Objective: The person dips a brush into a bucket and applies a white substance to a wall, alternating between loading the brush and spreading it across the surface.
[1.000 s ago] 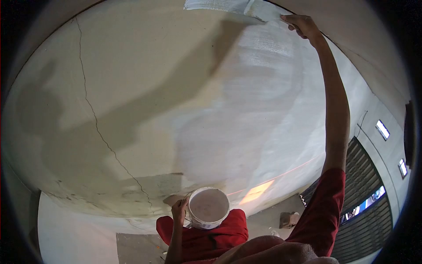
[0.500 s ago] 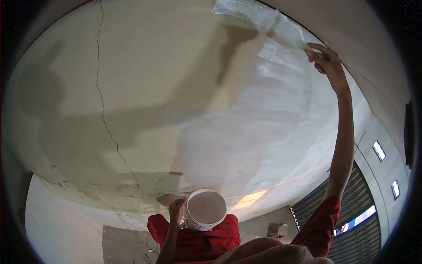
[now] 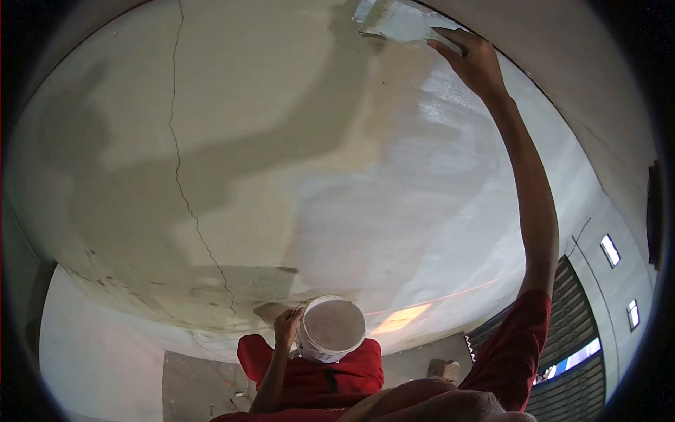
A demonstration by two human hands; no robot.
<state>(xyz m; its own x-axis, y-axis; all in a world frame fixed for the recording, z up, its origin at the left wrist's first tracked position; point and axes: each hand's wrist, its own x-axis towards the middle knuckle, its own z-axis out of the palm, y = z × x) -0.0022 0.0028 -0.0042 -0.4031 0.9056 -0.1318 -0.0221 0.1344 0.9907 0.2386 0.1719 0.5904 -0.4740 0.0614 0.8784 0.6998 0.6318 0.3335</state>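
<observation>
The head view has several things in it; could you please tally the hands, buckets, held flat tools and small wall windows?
Hands: 2 (left hand, right hand)
Buckets: 1 (white bucket)
Held flat tools: 1 (flat tool)
Small windows: 2 (upper window, lower window)
Total: 6

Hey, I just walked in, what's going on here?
Someone in red is coating a wall. Their right hand holds what looks like a wide brush against it, up near the top edge. The left hand steadies a bucket of pale liquid by its side. Right now the right part of the wall is whitish and streaky, while the left part is yellowish, with a long crack running down it.
</observation>
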